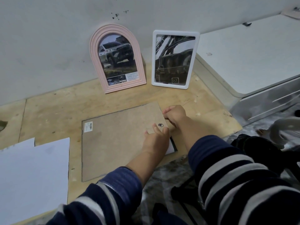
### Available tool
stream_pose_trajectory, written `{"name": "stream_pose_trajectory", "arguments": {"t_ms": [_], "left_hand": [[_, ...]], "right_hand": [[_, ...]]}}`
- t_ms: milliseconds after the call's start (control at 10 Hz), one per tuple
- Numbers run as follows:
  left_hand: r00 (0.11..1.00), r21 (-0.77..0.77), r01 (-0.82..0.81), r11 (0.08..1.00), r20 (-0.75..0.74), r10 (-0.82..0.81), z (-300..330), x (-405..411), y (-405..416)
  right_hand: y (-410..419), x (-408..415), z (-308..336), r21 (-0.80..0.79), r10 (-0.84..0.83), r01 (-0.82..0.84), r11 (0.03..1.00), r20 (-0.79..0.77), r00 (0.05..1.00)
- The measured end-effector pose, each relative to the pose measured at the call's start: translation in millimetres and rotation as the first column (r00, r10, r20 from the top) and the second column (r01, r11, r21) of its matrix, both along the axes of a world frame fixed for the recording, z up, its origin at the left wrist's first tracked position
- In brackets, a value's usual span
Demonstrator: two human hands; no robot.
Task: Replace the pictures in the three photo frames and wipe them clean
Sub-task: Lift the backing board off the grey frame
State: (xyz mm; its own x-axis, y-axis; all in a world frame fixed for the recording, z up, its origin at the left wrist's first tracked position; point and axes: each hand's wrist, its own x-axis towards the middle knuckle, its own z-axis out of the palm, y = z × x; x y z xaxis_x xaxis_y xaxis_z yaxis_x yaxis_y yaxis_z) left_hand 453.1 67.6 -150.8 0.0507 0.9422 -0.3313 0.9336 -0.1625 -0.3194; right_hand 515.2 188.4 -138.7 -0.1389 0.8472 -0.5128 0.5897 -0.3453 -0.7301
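You're opening the third frame (120,143) — left hand (156,138) flat on its backing, right hand (174,115) pinching the edge; next, lift the backing gently.

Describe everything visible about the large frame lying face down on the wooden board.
The large face-down rectangular frame lies flat on the plywood board, showing a brown fibreboard backing, a barcode sticker at its far-left corner and a small dark hanger. The left hand presses its right edge; the right hand works the far-right corner.
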Motion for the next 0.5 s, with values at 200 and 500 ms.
{"name": "stream_pose_trajectory", "arguments": {"t_ms": [200, 500], "left_hand": [[0.997, -0.039, 0.009, 0.999, 0.076, -0.006, 1.5, -1.5, -2.0], [0.944, 0.051, -0.094, 0.994, 0.322, 0.073, 22.3, -23.3, -4.2]], "right_hand": [[-0.4, 2.1, 0.9, -0.132, -0.048, 0.035, 0.991, -0.096, 0.994], [1.1, -14.6, 0.1, -0.148, -0.150, 0.154, 0.977, 0.038, 0.988]]}}
